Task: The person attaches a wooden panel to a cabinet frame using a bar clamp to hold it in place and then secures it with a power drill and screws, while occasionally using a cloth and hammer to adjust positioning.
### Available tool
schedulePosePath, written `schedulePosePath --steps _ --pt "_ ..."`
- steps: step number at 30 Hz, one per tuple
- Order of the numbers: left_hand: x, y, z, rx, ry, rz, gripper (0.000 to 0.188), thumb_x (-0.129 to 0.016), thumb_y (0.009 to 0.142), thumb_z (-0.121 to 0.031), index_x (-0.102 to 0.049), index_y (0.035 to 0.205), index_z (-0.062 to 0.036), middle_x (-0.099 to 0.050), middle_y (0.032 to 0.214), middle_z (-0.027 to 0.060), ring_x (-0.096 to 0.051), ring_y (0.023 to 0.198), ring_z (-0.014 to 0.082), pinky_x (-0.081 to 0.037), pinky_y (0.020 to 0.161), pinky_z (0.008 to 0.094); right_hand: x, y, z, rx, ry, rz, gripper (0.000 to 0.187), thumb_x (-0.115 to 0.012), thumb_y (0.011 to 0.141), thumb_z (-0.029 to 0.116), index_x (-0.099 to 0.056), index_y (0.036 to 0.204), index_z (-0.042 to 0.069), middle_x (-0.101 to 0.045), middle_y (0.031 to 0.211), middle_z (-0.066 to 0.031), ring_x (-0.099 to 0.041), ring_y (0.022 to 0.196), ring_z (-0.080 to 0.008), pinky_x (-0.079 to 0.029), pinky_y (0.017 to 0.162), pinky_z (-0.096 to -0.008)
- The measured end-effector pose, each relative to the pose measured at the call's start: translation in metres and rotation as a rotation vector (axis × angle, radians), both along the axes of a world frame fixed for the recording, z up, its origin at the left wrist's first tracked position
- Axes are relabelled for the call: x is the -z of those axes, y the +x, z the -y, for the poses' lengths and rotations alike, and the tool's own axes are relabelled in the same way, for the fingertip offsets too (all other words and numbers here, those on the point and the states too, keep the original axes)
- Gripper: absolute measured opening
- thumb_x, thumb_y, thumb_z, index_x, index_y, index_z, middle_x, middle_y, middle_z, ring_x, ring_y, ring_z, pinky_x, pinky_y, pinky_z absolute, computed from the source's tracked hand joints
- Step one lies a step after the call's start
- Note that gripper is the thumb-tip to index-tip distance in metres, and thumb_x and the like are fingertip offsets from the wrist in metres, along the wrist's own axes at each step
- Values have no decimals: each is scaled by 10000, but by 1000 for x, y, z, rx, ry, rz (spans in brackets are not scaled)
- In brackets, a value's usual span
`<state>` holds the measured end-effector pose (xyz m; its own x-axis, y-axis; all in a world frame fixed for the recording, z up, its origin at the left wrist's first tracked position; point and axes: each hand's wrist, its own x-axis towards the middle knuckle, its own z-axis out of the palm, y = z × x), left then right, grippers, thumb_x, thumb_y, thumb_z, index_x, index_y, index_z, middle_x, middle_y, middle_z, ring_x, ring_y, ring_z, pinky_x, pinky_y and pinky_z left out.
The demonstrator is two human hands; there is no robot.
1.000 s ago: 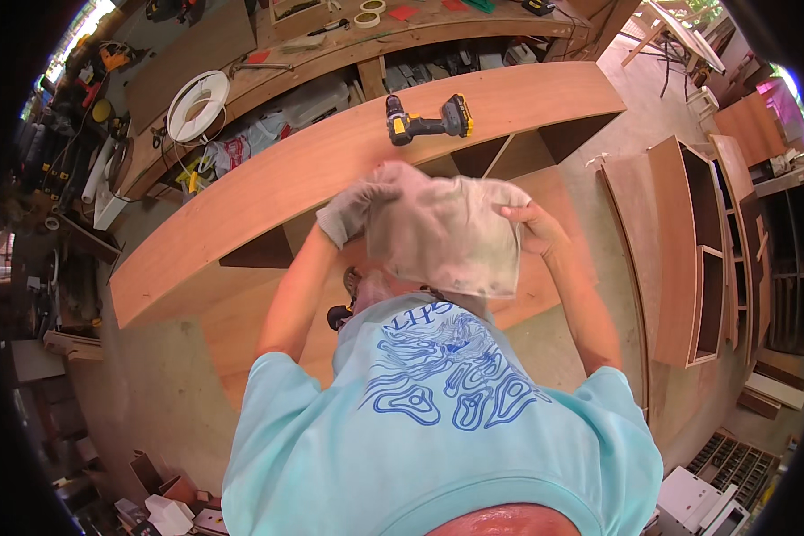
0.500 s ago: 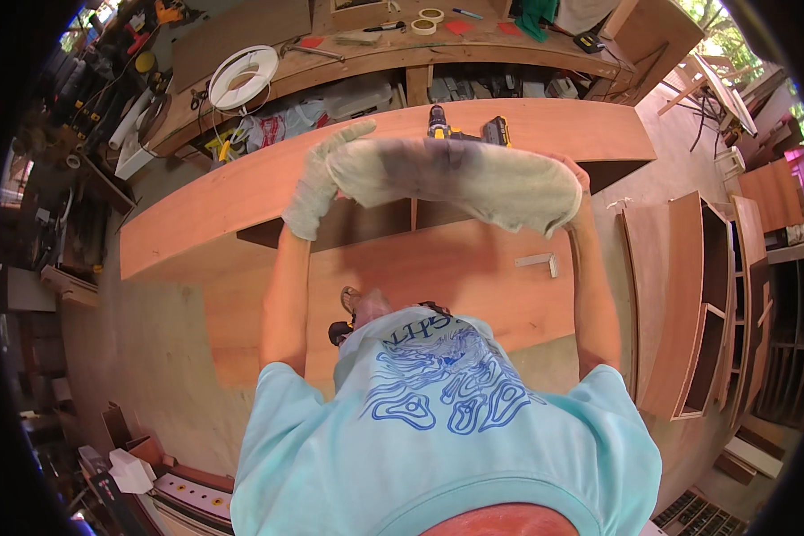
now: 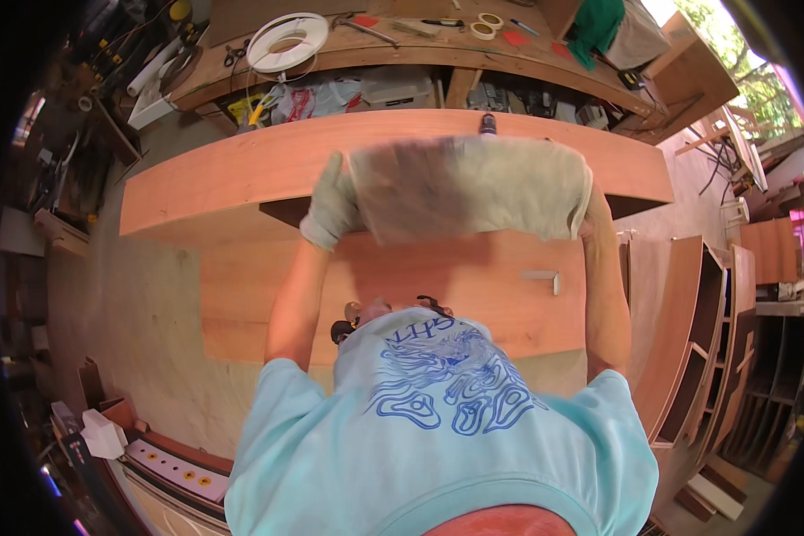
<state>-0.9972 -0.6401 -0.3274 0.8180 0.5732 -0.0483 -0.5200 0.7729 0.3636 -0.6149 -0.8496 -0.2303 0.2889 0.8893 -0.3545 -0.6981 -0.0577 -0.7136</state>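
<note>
A pale cloth [image 3: 518,183] with a dark stain is stretched out in front of me, blurred by motion. At its left edge, my left hand [image 3: 332,205] in a light work glove grips it. My right hand [image 3: 591,219] holds the other end; its fingers are mostly hidden behind the fabric. Beyond the cloth, the dark nose of a cordless drill [image 3: 488,125] shows, the rest of it covered. The drill lies on the long wooden cabinet [image 3: 205,183].
A wooden panel [image 3: 259,308] lies nearer me, with a white L-shaped piece [image 3: 554,281] on it. At the back a workbench [image 3: 402,55] carries a roll of white edging [image 3: 286,43], tape rolls [image 3: 482,30] and a hammer [image 3: 371,32]. More cabinets [image 3: 679,348] stand at right.
The cloth has gone from a narrow bowed strip to a broader, flatter sheet, and hides more of the drill. My left hand has come lower. The whole view has shifted slightly.
</note>
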Motion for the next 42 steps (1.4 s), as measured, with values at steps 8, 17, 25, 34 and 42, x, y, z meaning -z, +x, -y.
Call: schedulePosePath --steps 8,17,25,34,42 --pt "61 -74 39 91 18 -219 829 -668 950 -513 -380 1549 -17 -483 1544 158 -455 1430 271 -396 1175 412 53 -111 -45 -206 -299 72 308 -520 1053 169 -649 1269 -10 -699 1225 -90 -695 1027 -182 -589 902 -348" --pt "111 -159 42 336 968 -942 1146 -878 685 -249 -244 1606 4 -353 1615 215 -303 1530 293 -288 1234 378 95 -199 -76 -556 -390 290 242 -647 952 17 -722 1183 21 -740 1115 -58 -686 967 -152 -568 867 -319" --pt "32 -200 19 280 1041 -919 744 -869 713 -209 -567 1361 -4 -643 1249 159 -574 1109 266 -465 983 414 45 -272 -154 -869 -102 407 222 -690 901 30 -728 1118 5 -747 1082 -74 -702 969 -173 -578 866 -319" --pt "-4 -269 9 141 489 -907 374 -753 853 -129 -700 1196 12 -703 1014 29 -611 897 101 -516 785 284 77 -277 -255 -878 -227 648 213 -661 936 80 -726 1126 8 -720 1062 -29 -656 941 -122 -540 833 -279" --pt "-6 -271 -35 110 273 -1080 266 -762 863 -117 -739 1097 7 -708 912 15 -613 802 75 -510 683 281 133 -228 -389 -1171 36 673 231 -650 961 83 -723 1160 -7 -724 1118 -61 -669 1044 -154 -524 930 -318"
